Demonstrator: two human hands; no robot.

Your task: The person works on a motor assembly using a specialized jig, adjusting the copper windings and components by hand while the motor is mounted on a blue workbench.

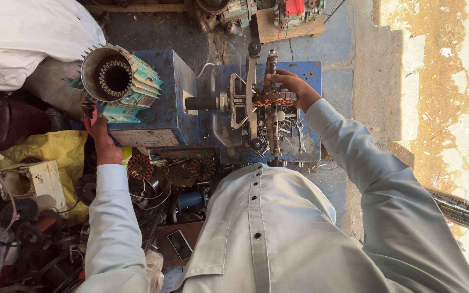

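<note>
Blue bench (pixel 310 70) — right hand (pixel 294 87) curled, gripping copper coil (pixel 270 98).

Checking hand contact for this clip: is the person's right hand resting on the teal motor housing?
No. The right hand is on the copper coil in the winding machine, while the left hand is at the teal motor housing.

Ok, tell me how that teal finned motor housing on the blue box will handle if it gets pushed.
The motor housing looks like cast metal with thick fins, so probably heavy and rigid. Its round body lies on its side on the blue box, so it may roll. The left hand at its base seems to steady it.
</note>
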